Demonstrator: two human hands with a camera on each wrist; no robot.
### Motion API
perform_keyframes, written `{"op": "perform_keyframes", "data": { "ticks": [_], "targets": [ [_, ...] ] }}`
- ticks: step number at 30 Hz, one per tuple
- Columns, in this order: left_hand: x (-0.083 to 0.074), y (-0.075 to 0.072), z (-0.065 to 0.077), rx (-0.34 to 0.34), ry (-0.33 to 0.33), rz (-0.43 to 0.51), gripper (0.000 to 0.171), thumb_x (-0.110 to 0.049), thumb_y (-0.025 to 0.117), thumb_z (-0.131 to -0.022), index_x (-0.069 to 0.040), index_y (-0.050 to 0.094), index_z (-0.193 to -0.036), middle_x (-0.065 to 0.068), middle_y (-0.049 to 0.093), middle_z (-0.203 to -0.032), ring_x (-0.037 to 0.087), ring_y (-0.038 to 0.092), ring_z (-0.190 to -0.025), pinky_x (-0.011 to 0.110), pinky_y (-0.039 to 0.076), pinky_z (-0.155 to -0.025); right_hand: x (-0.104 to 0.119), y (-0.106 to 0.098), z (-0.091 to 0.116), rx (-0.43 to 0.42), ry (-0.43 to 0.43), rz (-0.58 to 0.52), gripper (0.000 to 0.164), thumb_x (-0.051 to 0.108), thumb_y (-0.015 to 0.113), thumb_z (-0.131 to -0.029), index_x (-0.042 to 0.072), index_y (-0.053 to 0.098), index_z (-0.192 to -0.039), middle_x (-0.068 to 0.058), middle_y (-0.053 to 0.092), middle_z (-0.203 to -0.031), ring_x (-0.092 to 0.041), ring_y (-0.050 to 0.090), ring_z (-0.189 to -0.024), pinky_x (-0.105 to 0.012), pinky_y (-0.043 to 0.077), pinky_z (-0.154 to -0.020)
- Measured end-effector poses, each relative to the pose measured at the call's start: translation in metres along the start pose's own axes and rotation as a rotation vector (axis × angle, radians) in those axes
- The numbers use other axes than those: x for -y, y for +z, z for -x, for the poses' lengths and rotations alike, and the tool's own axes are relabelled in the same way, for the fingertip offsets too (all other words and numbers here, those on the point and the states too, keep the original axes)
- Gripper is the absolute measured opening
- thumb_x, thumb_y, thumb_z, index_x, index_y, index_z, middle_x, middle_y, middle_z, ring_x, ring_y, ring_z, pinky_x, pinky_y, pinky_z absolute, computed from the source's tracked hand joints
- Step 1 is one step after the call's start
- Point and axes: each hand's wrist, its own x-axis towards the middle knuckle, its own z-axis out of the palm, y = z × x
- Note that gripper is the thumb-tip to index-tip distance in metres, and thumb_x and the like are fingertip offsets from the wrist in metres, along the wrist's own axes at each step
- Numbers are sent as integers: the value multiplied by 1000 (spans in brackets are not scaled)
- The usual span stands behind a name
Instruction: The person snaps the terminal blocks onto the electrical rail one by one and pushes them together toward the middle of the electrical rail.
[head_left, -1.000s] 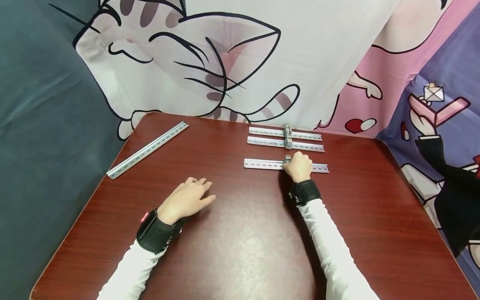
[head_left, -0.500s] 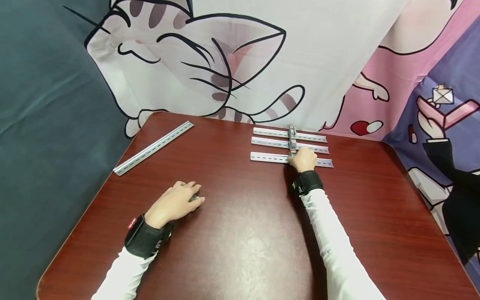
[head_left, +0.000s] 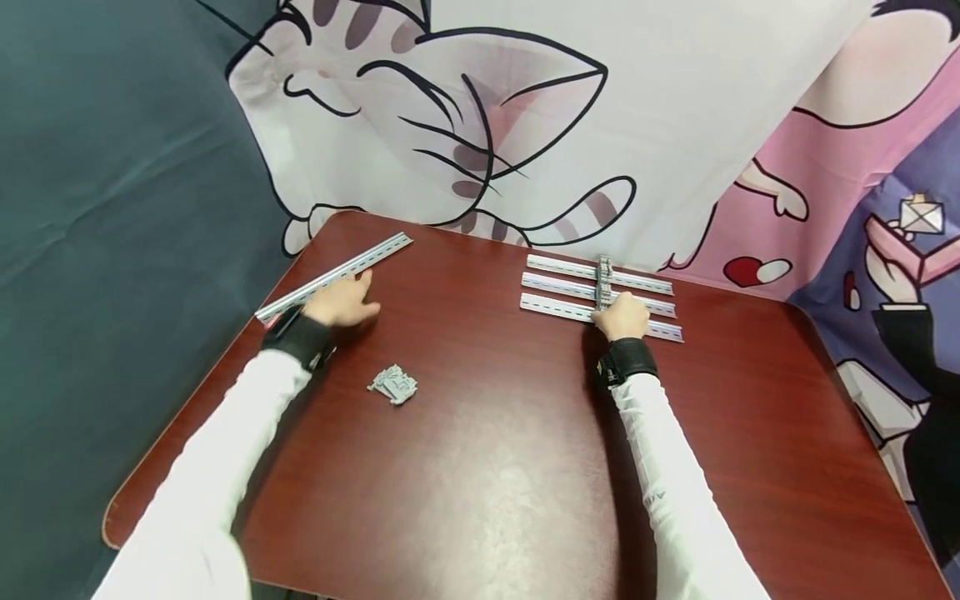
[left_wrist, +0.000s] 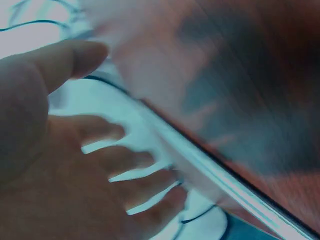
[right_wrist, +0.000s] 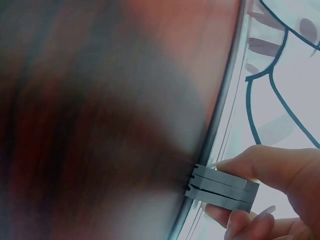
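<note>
My right hand (head_left: 624,317) pinches grey terminal blocks (right_wrist: 222,188) between thumb and fingers. They sit across the nearest of three slotted metal DIN rails (head_left: 557,305) at the table's back right. More grey terminal blocks (head_left: 603,275) stand in line on the two rails behind. My left hand (head_left: 341,302) hovers at or just over a longer, slanted DIN rail (head_left: 382,248) on the left; contact cannot be told. In the left wrist view its fingers (left_wrist: 135,165) are apart and hold nothing, with the rail beyond them. A small pile of grey terminal blocks (head_left: 393,384) lies on the table.
The brown table (head_left: 450,483) has a rounded far left corner. A printed cloth with a cat drawing (head_left: 517,108) hangs right behind its back edge, and a dark green cloth (head_left: 135,208) hangs on the left.
From over the grey pile, my left hand has moved up and left to the long rail, uncovering the pile. My right hand has shifted the nearest rail back, closer to the other two.
</note>
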Motion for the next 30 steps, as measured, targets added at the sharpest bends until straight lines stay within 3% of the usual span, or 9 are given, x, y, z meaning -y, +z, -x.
{"op": "perform_keyframes", "data": {
  "ticks": [3, 6, 10, 17, 23, 30],
  "targets": [
    [3, -1, -42, 14, -65, 9, 76, -27, 50, -94, 10, 13, -149, 43, 16, -149, 59, 16, -138, 69, 24, -107, -9, -3, 0, 9, 27, -5, 39, 25, 71, -76, -7, 66, -95, -32, 66, -105, -47, 62, -98, -54, 51, -82],
    [6, 5, -74, 55, -146, 31, 78, -30, 48, -97, 5, 5, -152, 41, 2, -152, 58, -2, -142, 72, 15, -108, -17, -2, 1, 30, 55, -3, 43, 27, 71, -76, -8, 65, -100, -32, 65, -107, -47, 62, -100, -54, 51, -83],
    [11, 14, -91, 80, -190, 10, 75, -34, 42, -100, 4, 4, -152, 41, 0, -153, 59, -7, -141, 73, 9, -109, -20, 0, 4, 45, 55, -19, 46, 29, 72, -76, -9, 65, -101, -33, 65, -108, -48, 62, -100, -54, 50, -84],
    [19, 26, -73, 60, -182, 66, 73, -42, 39, -101, 0, 10, -153, 39, -1, -154, 60, -7, -141, 76, 4, -106, -16, 7, 8, 45, 29, 8, 39, 32, 74, -77, -5, 65, -89, -31, 66, -105, -47, 63, -97, -55, 51, -81],
    [21, 32, -53, 50, -78, 52, 73, -43, 41, -100, 2, 16, -152, 41, 4, -152, 60, -1, -140, 81, 7, -100, -10, 9, 3, 36, -2, 29, 39, 33, 74, -77, -3, 65, -89, -31, 66, -105, -47, 63, -96, -55, 52, -78],
    [14, 36, -43, 87, 74, 43, 74, -40, 44, -99, 7, 19, -150, 37, 4, -155, 50, 2, -145, 78, 8, -104, -10, 6, -1, 50, -29, 58, 37, 36, 70, -81, 1, 61, -81, -29, 67, -99, -47, 65, -91, -55, 53, -72]
  ]
}}
